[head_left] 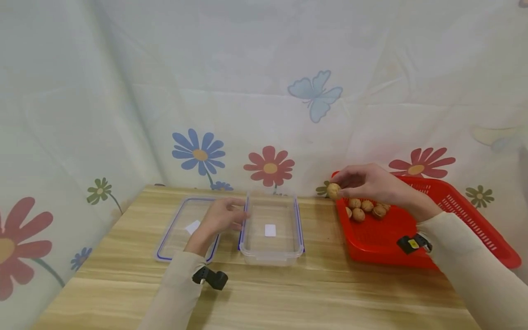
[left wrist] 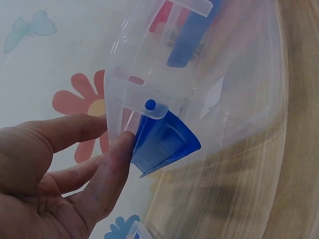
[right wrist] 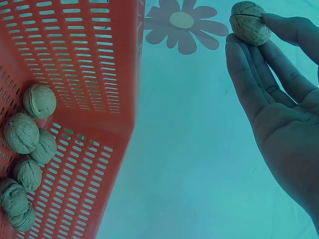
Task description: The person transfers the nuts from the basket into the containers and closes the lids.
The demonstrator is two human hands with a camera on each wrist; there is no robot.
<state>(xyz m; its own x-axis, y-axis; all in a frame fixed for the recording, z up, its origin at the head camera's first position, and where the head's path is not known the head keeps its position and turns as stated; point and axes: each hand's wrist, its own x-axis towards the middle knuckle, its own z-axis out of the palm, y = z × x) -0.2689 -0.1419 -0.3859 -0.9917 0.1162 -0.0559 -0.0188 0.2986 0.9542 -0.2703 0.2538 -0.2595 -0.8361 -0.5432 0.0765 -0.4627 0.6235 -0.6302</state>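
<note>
Right grip (head_left: 371,184) pinches walnut (head_left: 333,191) at fingertips; left grip (head_left: 220,216), loosely spread, touches container (head_left: 272,253).

I counted one left hand (head_left: 220,216) and one right hand (head_left: 371,184). One held walnut (head_left: 333,191) and at least six basket walnuts (head_left: 366,206) were visible. One counter (head_left: 288,293) carried one red basket (head_left: 396,233), one clear box (head_left: 272,255) and one lid (head_left: 177,236). Two white labels (head_left: 270,230), two black wrist devices (head_left: 215,278) and at least three red flowers (head_left: 270,168) were present.
</note>
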